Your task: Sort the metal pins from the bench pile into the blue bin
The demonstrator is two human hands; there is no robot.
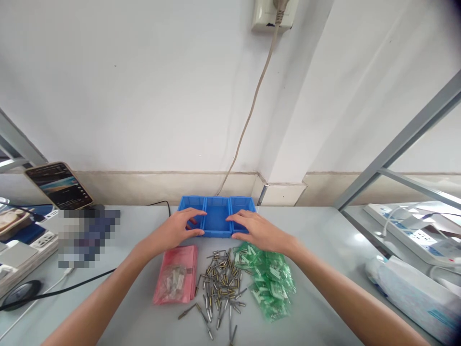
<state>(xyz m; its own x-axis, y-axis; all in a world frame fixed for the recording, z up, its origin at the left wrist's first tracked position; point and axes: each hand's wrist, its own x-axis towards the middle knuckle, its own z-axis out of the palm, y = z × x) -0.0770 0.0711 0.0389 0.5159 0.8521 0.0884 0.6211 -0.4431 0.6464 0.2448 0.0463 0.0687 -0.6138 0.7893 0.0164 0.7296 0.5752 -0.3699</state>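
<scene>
A blue plastic bin with three compartments [218,234] stands against the wall, its middle compartment showing bare. Over the left compartment is my left hand [183,226], fingers spread and thumb tip by the front rim. My right hand [248,226] mirrors it over the right compartment, fingers apart, index tip near the divider. Whether the fingertips touch the bin I cannot tell. In front of the bin lies a loose pile of metal pop rivets [223,278]. Left of them are pink plastic bags [180,274] with small pieces inside. To the right are green plastic packets [273,283] holding pale parts.
A phone [59,185] leans at the far left, near power strips, a mouse [23,293] and cables. At right are a tissue pack [414,293], another power strip [410,235] and a grey metal frame [396,144]. A cord [252,105] hangs down the wall behind the bin.
</scene>
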